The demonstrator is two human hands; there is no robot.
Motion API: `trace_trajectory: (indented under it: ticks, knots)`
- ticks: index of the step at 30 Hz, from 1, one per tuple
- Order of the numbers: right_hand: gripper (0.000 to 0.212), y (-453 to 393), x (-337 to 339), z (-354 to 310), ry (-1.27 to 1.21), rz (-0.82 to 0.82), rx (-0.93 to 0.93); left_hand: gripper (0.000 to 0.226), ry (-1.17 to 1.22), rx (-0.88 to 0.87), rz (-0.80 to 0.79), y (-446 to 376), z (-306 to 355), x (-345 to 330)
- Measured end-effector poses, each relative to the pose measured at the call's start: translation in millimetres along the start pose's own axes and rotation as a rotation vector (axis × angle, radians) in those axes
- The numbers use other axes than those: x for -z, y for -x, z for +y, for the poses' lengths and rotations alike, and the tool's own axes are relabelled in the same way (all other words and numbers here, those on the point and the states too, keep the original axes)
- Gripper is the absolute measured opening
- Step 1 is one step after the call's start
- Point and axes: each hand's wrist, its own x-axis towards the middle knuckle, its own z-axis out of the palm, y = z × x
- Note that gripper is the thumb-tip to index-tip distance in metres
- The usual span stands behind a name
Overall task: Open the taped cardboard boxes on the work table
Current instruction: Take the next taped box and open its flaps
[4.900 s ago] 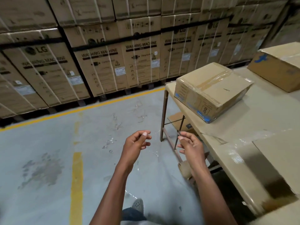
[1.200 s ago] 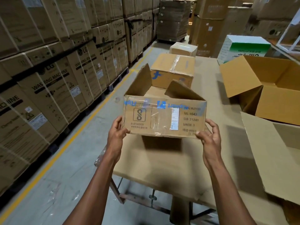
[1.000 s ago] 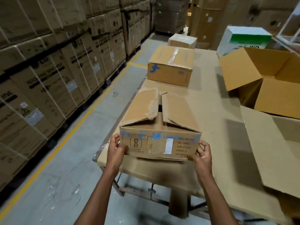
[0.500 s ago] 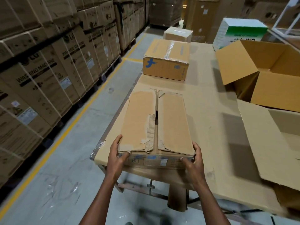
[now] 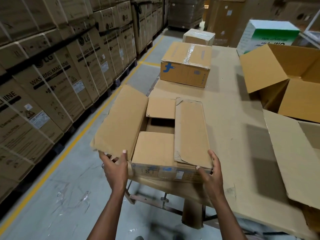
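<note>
Left hand: the left hand (image 5: 115,166) reaches forward from a bare forearm and pinches the near corner of the box's left flap (image 5: 121,121), thumb on top and fingers curled under, lifting it.
Right hand: the right hand (image 5: 210,171) grips the box's near right corner, thumb along the side and fingertips hooked over the right flap (image 5: 190,132), which lies flat.
Box: the cardboard box (image 5: 161,135) sits at the near left corner of the surface (image 5: 230,129), partly open, two short inner flaps folded in with a dark gap between them.
Writing on box: blue print along the near face, too blurred to read.
Direction: the box's long axis runs away from the person, along the surface's length.
Further boxes: a taped box (image 5: 186,64) with a blue "f" mark sits beyond it; a large open box (image 5: 284,78) is on the right.
Stacked cartons: the cartons (image 5: 57,71) on the left read "LG" and "WASHING MACHINE".
</note>
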Motion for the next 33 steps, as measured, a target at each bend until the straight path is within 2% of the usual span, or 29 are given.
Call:
trace_trajectory:
  ticks: [3, 5, 10, 13, 14, 17, 19, 23, 26, 27, 33]
  knots:
    - [0.078, -1.0, 0.4, 4.1, 0.034, 0.003, 0.008, 0.114, -0.165, 0.014, 0.098, -0.8, -2.0, 2.3]
    - [0.078, -2.1, -1.1, 6.7, 0.074, 0.005, 0.020, 0.114, -0.305, -0.036, 0.124, -3.2, -6.0, 4.0]
    - [0.083, -5.8, -6.9, 9.2, 0.204, 0.025, 0.035, 0.052, -0.528, -0.322, -0.045, -19.5, -8.1, -3.8]
    - [0.079, -8.4, -8.9, 9.6, 0.238, 0.056, 0.044, 0.037, -0.605, -0.324, -0.156, -24.1, -2.2, -12.7]
    - [0.077, -9.1, -9.1, 9.8, 0.248, 0.066, 0.053, 0.039, -0.602, -0.283, -0.211, -25.0, -1.8, -14.2]
    - [0.068, -11.4, -8.0, 5.8, 0.241, 0.085, 0.053, 0.078, -0.548, -0.169, -0.402, -25.4, -5.4, -15.2]
    - [0.061, -12.6, -5.0, 0.9, 0.183, 0.111, 0.041, 0.085, -0.525, -0.153, -0.436, -23.9, -8.6, -15.8]
    - [0.066, -14.0, 3.8, -11.1, -0.025, 0.306, -0.051, 0.072, -0.499, -0.140, -0.430, -29.1, -7.4, -13.0]
    - [0.030, -21.9, 12.2, -16.9, -0.181, 0.554, -0.165, 0.058, -0.536, -0.156, -0.415, -32.8, -3.5, -8.3]
    - [0.035, -24.6, 14.3, -18.3, -0.194, 0.607, -0.197, 0.056, -0.561, -0.159, -0.406, -34.3, -1.5, -6.4]
    - [0.106, -23.8, 17.1, -22.6, -0.149, 0.771, -0.316, 0.044, -0.700, -0.203, -0.392, -50.8, 7.0, -4.1]
